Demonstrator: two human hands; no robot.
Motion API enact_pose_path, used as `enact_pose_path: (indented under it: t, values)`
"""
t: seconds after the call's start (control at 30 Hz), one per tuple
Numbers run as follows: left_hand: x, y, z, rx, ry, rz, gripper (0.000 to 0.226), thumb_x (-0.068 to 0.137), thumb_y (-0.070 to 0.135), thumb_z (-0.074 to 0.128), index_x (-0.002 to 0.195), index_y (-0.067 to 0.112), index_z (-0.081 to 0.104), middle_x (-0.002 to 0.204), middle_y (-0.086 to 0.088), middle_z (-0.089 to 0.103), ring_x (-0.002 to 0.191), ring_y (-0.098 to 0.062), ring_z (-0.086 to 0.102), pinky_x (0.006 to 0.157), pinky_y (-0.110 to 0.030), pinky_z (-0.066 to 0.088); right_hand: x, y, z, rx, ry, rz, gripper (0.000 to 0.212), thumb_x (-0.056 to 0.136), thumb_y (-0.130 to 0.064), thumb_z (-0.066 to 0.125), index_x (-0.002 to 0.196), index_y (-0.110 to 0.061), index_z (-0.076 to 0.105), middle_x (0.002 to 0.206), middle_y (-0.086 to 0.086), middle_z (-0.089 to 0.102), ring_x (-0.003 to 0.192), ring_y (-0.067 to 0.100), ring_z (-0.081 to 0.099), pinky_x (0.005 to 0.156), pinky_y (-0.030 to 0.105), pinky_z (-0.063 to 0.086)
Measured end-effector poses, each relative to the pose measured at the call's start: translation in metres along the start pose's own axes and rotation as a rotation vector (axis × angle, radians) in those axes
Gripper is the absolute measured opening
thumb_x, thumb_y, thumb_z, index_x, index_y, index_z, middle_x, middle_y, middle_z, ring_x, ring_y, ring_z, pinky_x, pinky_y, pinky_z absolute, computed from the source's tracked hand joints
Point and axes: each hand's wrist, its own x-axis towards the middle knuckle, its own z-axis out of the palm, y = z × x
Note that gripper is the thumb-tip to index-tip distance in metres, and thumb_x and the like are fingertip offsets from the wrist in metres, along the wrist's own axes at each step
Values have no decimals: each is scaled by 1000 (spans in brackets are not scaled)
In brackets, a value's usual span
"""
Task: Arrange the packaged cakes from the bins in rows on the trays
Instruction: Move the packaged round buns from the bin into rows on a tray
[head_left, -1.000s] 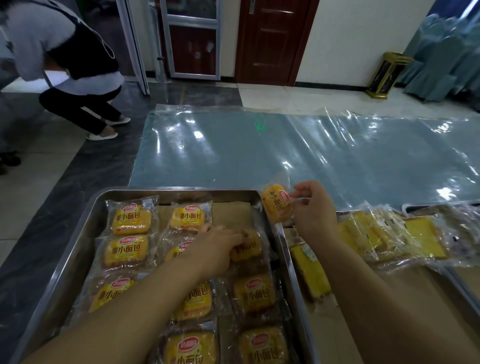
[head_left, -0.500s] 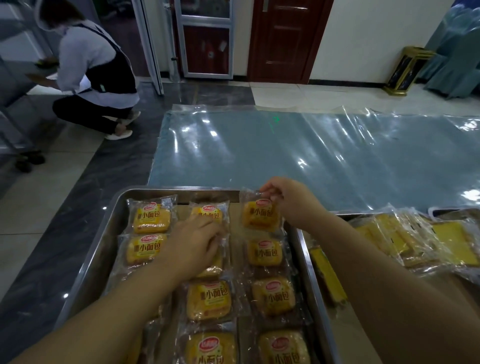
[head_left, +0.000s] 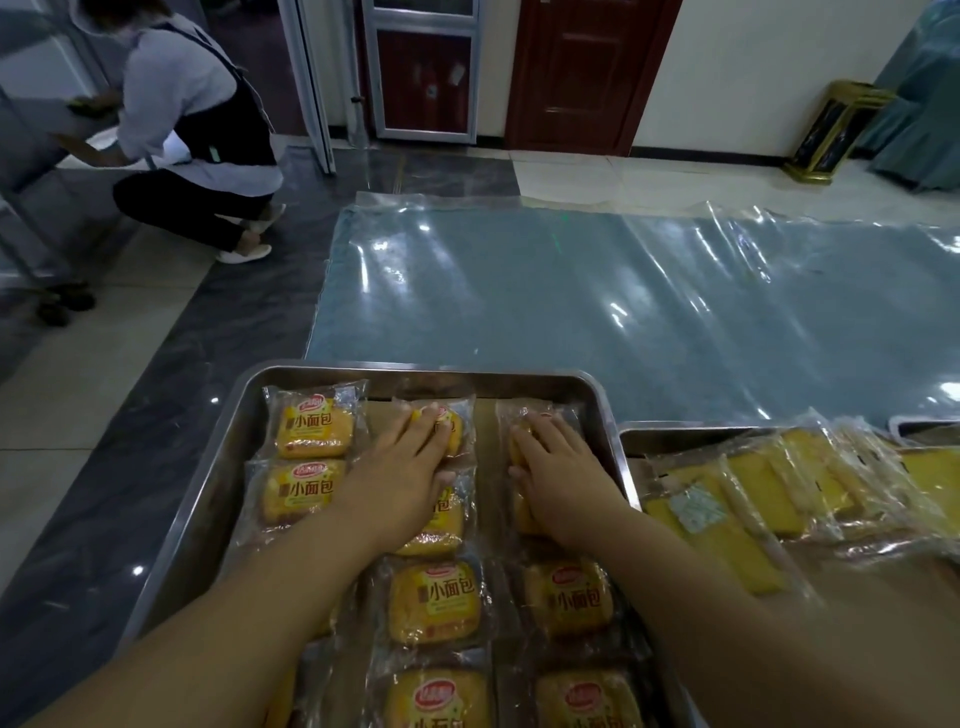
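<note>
Pressing flat, fingers straight: left hand (head_left: 400, 483) and right hand (head_left: 558, 478), each on a square cake (head_left: 453, 422) in crinkly clear wrap, steel tray (head_left: 223, 467) rim just beyond.

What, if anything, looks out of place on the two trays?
The small packaged cakes in the steel tray sit in fairly even columns, the left hand and right hand lying flat on them. The neighbouring tray stands out: its long wrapped slices lie heaped and overlapping at angles.
</note>
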Motion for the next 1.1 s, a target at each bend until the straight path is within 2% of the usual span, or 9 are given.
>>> enact_pose_path:
  t: [0.07, 0.17, 0.47, 0.6, 0.77, 0.9, 0.97, 1.03, 1.1]
  values:
    - [-2, 6, 1, 1, -11, 6, 60, 98, 46, 25, 149, 24, 3, 158, 6, -8, 143, -21, -14, 113, -47, 16, -4, 3, 5, 11, 22, -22, 53, 101, -36, 30, 149, -25, 12, 159, -2, 0, 144, 22, -12, 110, 35, -9]
    - [-2, 13, 0, -16, -33, 7, 60, 98, 45, 25, 149, 24, 1, 157, 6, -12, 142, -20, -16, 114, -47, 14, -4, 5, 10, -3, 5, -13, 53, 102, -35, 25, 150, -24, 5, 159, -2, -8, 143, 21, -19, 109, 34, -13]
    - [7, 17, -9, 34, -48, 26, 58, 100, 42, 25, 149, 24, -1, 157, 4, -11, 142, -22, -15, 113, -45, 17, 9, 4, 3, -16, -17, 12, 53, 102, -35, 24, 150, -23, 5, 159, 0, -7, 143, 22, -16, 113, 36, -10]
    - [0, 19, -15, -1, 25, 29, 54, 99, 42, 29, 148, 27, 12, 158, 3, 0, 144, -24, -8, 112, -46, 20, -3, 1, -7, 34, 52, 7, 51, 101, -35, 29, 149, -23, 16, 159, -1, 4, 144, 21, -9, 113, 35, -6]
    - [-30, 29, -21, -109, 182, 20, 48, 95, 44, 37, 140, 28, 37, 153, 2, 24, 140, -22, 12, 111, -41, 21, -39, -6, -16, 119, 217, 16, 48, 98, -31, 42, 144, -22, 31, 154, -2, 25, 144, 20, 11, 113, 34, 14]
    - [-60, 40, -13, -163, 162, 24, 47, 94, 47, 36, 139, 32, 37, 152, 8, 24, 138, -18, 13, 111, -38, 19, -72, -12, -9, 94, 283, -58, 48, 93, -33, 52, 138, -18, 43, 146, -1, 37, 139, 18, 23, 110, 31, 21]
    - [-73, 45, -7, -142, 123, 19, 54, 93, 52, 34, 142, 31, 30, 154, 6, 20, 140, -19, 11, 112, -38, 17, -85, -15, 0, 103, 208, -44, 52, 94, -39, 49, 141, -23, 36, 151, -3, 29, 143, 19, 13, 110, 32, 15]
    - [-82, 50, 1, -100, 56, 12, 61, 93, 55, 29, 147, 28, 21, 156, 4, 12, 141, -21, 8, 113, -38, 16, -92, -15, 10, 61, 66, -12, 59, 96, -46, 38, 148, -28, 16, 158, -5, 4, 144, 18, -8, 110, 33, 1]
    - [-86, 52, 9, -60, -24, 11, 64, 94, 55, 25, 149, 25, 10, 158, 3, 0, 142, -22, 0, 114, -41, 13, -95, -14, 16, 7, -46, 18, 61, 98, -48, 28, 150, -29, 2, 157, -5, -14, 142, 19, -22, 111, 35, -8]
